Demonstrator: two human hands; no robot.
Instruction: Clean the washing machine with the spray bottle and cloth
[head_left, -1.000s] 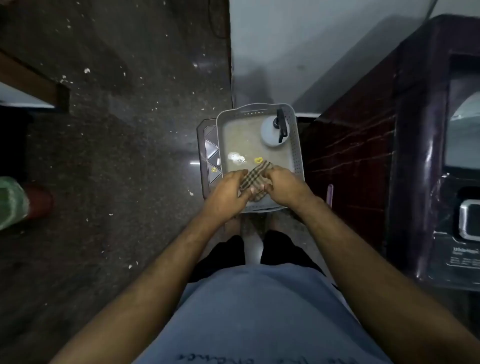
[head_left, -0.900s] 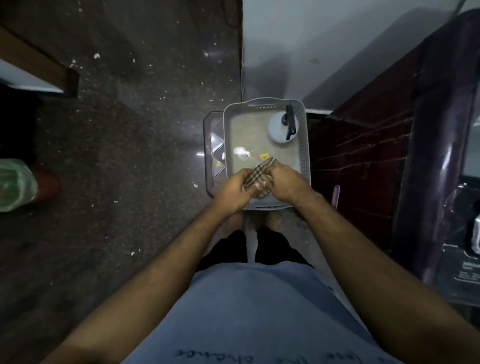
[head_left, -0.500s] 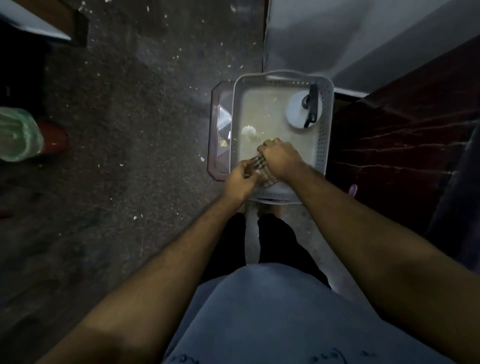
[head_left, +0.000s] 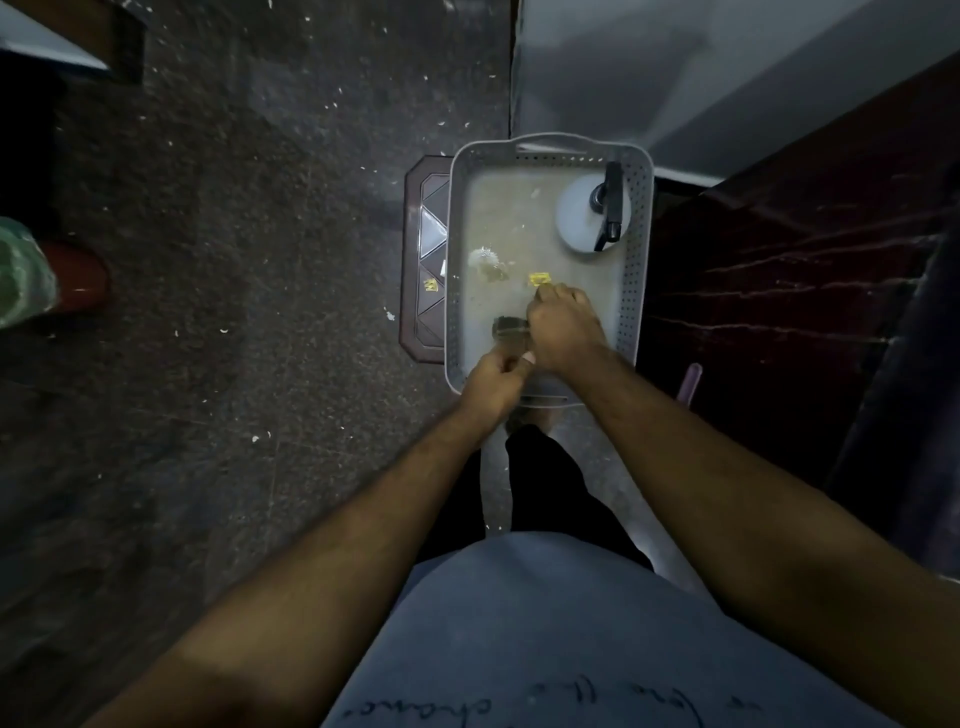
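Checked brown cloth sits bunched in the grey perforated plastic tray, gripped by my right hand and pinched by my left hand. White spray bottle stands untouched in the tray's far corner; I judge no cleaning started.

- Both bare forearms reach forward and down from the near edge and converge at the middle of the scene.
- The left hand is curled, knuckles up, thumb pointing right toward the other hand.
- The right hand sits just beyond it and slightly right, back up, fingers bent downward.
- The two hands touch at the left thumb.
- What the curled fingers grip is blurred.
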